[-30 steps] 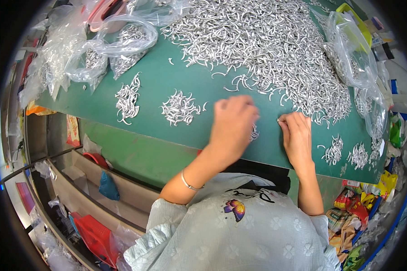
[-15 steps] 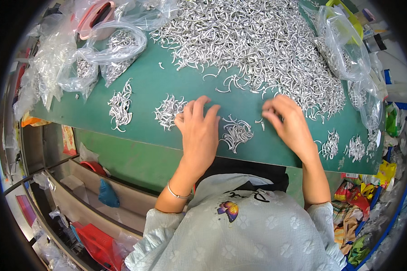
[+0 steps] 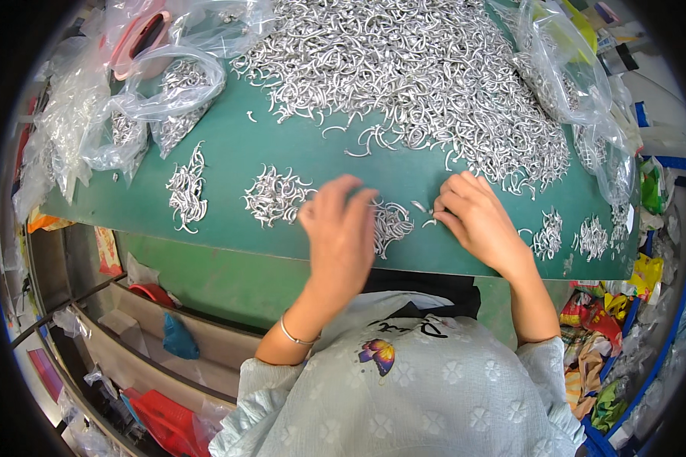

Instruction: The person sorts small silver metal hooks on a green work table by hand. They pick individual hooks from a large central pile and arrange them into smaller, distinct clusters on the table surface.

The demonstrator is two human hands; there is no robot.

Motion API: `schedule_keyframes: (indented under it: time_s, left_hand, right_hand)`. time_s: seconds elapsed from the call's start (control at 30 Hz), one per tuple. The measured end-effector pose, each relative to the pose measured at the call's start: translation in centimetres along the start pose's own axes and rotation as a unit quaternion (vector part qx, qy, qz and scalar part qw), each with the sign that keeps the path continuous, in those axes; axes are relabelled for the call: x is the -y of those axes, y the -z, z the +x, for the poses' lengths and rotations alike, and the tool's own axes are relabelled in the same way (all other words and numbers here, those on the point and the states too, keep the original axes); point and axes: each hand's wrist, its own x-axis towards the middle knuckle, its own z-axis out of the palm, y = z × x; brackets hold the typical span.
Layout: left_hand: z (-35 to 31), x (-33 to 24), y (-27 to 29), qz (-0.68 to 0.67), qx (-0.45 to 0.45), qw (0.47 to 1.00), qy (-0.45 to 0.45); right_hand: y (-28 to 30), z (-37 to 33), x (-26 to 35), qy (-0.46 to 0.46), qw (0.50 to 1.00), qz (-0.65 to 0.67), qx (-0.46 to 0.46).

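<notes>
A heap of curved silvery pieces [image 3: 404, 76] lies at 12 o'clock on the tabletop [image 3: 229, 141], the loosely open left hand [image 3: 337, 232] has a small pile [image 3: 394, 231] at its 3 o'clock, the right hand [image 3: 474, 217], fingers curled together, has loose bits [image 3: 419, 206] at 9 o'clock, and I cannot tell whether either grips any.

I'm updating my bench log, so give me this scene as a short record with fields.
Surface: flat green tabletop
Far side: large heap of curved silvery pieces
Near side: several smaller clusters of similar silvery pieces
Left and right sides: clear plastic bags holding similar pieces
Left hand: blurred, appears between two small clusters; grip unclear
Right hand: fingertips beside a few loose silvery bits; grip unclear
</notes>
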Motion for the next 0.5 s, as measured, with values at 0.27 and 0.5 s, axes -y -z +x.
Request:
schedule_keyframes:
  time_s: [0.27, 0.5]
  left_hand:
    - [-0.1, -3.6, -3.5, 0.025, 0.121, 0.989, -0.081]
    - [0.3, -3.1, -4.5, -0.03, 0.15, 0.98, -0.129]
  right_hand:
    - [-1.1, 1.7, -3.4, -0.092, 0.968, -0.178, -0.153]
    - [1.4, -1.9, -6.9, -0.026, 0.975, -0.166, -0.145]
